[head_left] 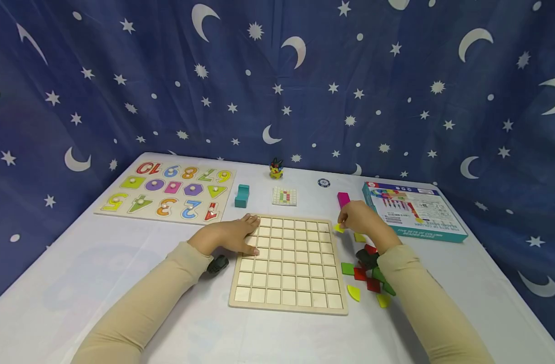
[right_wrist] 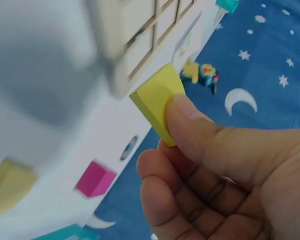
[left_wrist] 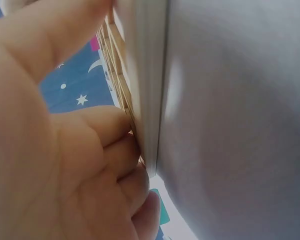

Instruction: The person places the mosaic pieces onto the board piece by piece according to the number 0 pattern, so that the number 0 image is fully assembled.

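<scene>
My right hand [head_left: 361, 218] pinches a yellow quarter-round tile [right_wrist: 157, 95] between thumb and fingers, just off the right edge of a wooden grid board [head_left: 288, 307]. The board's square cells hold no tiles. On its upper left edge rests my left hand [head_left: 229, 236], fingers spread over the rim; the left wrist view has the fingertips at the board's side [left_wrist: 151, 100]. Loose tiles lie right of the board under my right forearm: a green one [head_left: 348, 268], a red one [head_left: 360, 274], a yellow quarter-round [head_left: 354, 292] and several others, partly hidden.
A number-and-shape puzzle [head_left: 143, 219] lies at the back left. Behind the board are a teal block [head_left: 242, 196], a small pattern card [head_left: 284, 197], a toy figure [head_left: 276, 168], a round chip [head_left: 324, 183] and a magenta block [head_left: 343, 199]. A flat box [head_left: 429, 233] lies right.
</scene>
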Demonstrator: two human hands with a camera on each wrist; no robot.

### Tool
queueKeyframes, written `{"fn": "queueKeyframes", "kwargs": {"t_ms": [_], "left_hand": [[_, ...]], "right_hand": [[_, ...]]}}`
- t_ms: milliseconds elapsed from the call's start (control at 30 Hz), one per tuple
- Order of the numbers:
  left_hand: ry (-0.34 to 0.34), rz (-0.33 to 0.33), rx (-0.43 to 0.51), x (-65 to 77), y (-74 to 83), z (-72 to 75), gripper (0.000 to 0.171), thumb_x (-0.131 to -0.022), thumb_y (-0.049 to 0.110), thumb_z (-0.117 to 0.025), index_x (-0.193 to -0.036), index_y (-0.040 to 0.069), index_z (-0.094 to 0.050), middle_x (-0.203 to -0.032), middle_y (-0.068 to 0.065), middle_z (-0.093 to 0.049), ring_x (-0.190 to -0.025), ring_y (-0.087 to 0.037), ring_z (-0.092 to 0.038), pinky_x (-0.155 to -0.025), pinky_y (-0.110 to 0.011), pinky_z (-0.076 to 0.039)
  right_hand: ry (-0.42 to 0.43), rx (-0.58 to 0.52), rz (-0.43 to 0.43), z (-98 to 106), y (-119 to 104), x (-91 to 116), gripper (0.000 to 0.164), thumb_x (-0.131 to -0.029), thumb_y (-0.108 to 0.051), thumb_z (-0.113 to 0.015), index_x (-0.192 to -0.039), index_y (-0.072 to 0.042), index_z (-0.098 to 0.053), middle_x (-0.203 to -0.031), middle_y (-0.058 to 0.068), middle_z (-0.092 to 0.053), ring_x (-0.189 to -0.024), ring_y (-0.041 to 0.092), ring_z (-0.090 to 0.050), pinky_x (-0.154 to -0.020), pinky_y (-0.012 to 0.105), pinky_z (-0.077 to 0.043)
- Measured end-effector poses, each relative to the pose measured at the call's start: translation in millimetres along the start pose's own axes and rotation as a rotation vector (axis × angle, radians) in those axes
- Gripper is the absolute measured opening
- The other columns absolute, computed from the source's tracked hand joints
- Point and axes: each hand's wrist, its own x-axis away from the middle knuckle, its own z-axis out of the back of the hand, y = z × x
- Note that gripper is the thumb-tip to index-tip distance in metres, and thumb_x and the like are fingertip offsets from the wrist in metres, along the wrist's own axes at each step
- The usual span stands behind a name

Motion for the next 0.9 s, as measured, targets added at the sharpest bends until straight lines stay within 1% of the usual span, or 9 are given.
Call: {"fn": "queueKeyframes", "kwargs": {"t_ms": [233,433,533,633,733,900], "left_hand": [[-0.009,0.008,0.005,0.0,-0.4,0.4,0.09,-0.086,0.046,-0.059,-0.146,-0.002,-0.012,-0.154,-0.016,-0.005,-0.142,-0.031,0.0,-0.115,-0.044,-0.009],[-0.015,0.016,0.004,0.0,-0.3,1.6,0.09,-0.086,0.045,-0.059,-0.146,-0.001,-0.012,-0.154,-0.016,-0.005,-0.142,-0.031,0.0,-0.115,-0.044,-0.009],[-0.018,0.021,-0.012,-0.9,-1.2,1.7,0.09,-0.086,0.046,-0.058,-0.147,-0.001,-0.011,-0.154,-0.016,-0.004,-0.142,-0.03,0.0,-0.115,-0.044,-0.009],[-0.021,0.023,-0.014,-1.2,-1.1,1.9,0.089,-0.087,0.046,-0.058,-0.146,-0.001,-0.012,-0.154,-0.016,-0.005,-0.142,-0.031,0.0,-0.115,-0.044,-0.01],[-0.026,0.03,-0.011,-1.0,-0.6,1.9,0.089,-0.087,0.046,-0.058,-0.146,-0.001,-0.012,-0.154,-0.016,-0.005,-0.142,-0.03,0.0,-0.115,-0.044,-0.011],[-0.032,0.044,-0.021,-1.1,0.4,0.6,0.089,-0.086,0.047,-0.058,-0.147,0.001,-0.013,-0.155,-0.013,-0.005,-0.143,-0.028,0.0,-0.115,-0.042,-0.011]], "right_hand": [[-0.004,-0.009,0.06,2.0,-32.7,-7.9,0.004,-0.082,-0.007,-0.068,-0.083,-0.004,-0.071,-0.082,0.006,-0.067,-0.076,0.02,-0.056,-0.075,0.035,-0.052],[-0.022,0.026,0.144,-5.2,-68.5,-20.7,0.004,-0.082,-0.009,-0.069,-0.08,-0.005,-0.071,-0.081,0.003,-0.067,-0.074,0.017,-0.056,-0.071,0.03,-0.051],[-0.045,0.055,0.182,-10.4,-87.4,-26.6,0.004,-0.082,-0.01,-0.069,-0.08,-0.007,-0.071,-0.082,0.002,-0.067,-0.075,0.015,-0.055,-0.072,0.029,-0.05],[-0.065,0.075,0.194,-16.5,-103.1,-32.3,0.004,-0.083,-0.011,-0.068,-0.081,-0.01,-0.071,-0.084,-0.001,-0.066,-0.078,0.014,-0.056,-0.074,0.028,-0.05],[-0.07,0.09,0.213,-23.7,-113.8,-37.7,0.004,-0.083,-0.011,-0.068,-0.082,-0.01,-0.072,-0.084,-0.001,-0.068,-0.079,0.013,-0.058,-0.075,0.028,-0.051],[-0.085,0.087,0.241,-34.6,-121.0,-44.2,0.005,-0.082,-0.011,-0.069,-0.083,-0.01,-0.073,-0.084,0.0,-0.069,-0.077,0.012,-0.061,-0.074,0.027,-0.052]]}}
